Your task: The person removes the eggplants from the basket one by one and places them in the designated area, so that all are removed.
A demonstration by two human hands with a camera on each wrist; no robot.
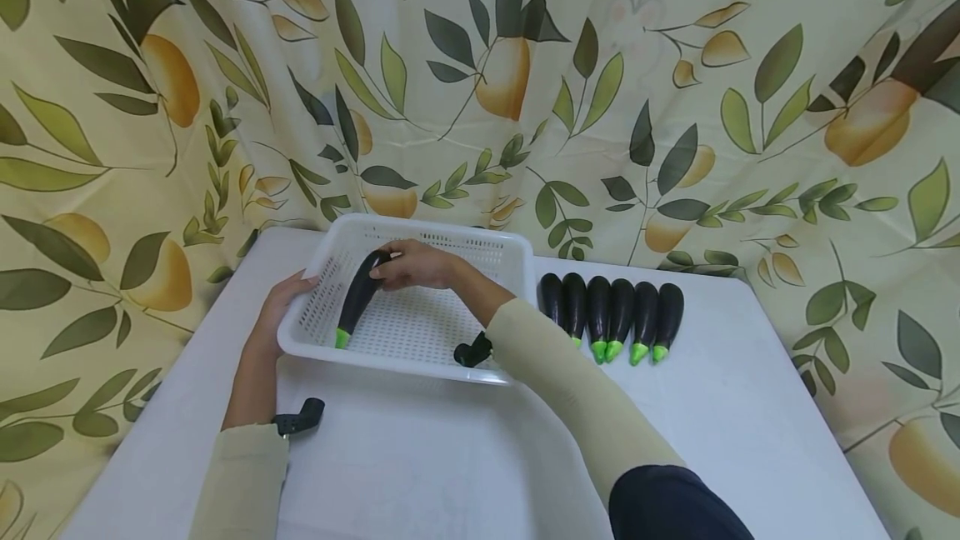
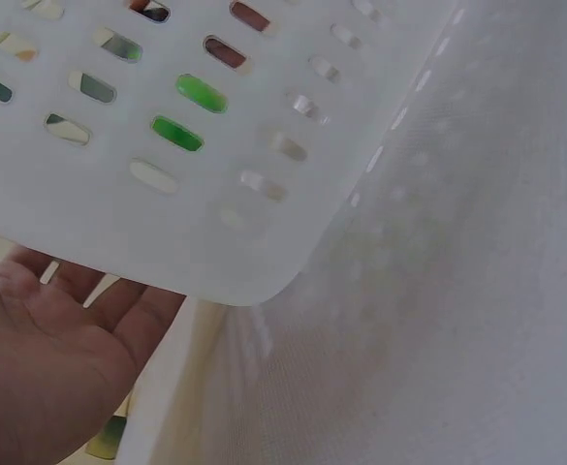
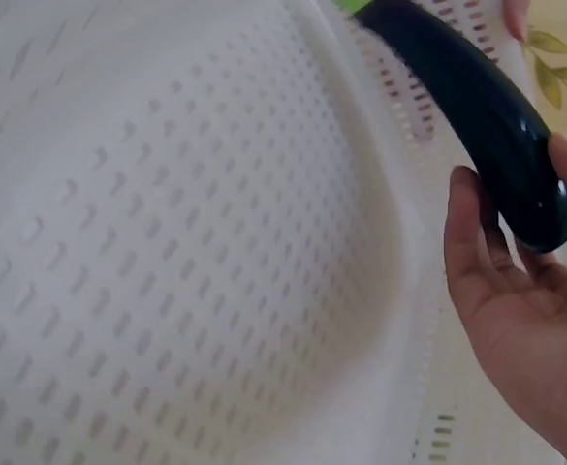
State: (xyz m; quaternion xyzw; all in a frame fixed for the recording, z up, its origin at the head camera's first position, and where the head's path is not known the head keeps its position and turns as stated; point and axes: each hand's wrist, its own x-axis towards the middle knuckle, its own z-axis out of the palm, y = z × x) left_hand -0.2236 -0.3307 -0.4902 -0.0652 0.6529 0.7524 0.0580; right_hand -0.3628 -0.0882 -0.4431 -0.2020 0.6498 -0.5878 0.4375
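Observation:
A white slotted plastic basket [image 1: 420, 369] stands on the table. My left hand [image 1: 283, 307] holds it at the left rim; the basket edge hides those fingertips in the left wrist view. Over the basket's left part, my right hand [image 1: 416, 265] pinches a dark purple eggplant [image 1: 357, 294] near its rounded end. The eggplant slants, with its green stem end [image 1: 342, 338] pointing down towards the front left. The thumb and fingers around the rounded end show in the right wrist view. Whether the eggplant touches the basket floor, I cannot tell.
Several eggplants [image 1: 622, 311] lie side by side to the right of the basket, green ends towards me. A white cloth covers the table [image 1: 405, 457]. Behind it hangs a leaf-and-fruit patterned curtain [image 1: 450, 148]. Black devices [image 1: 300, 417] are worn on both wrists.

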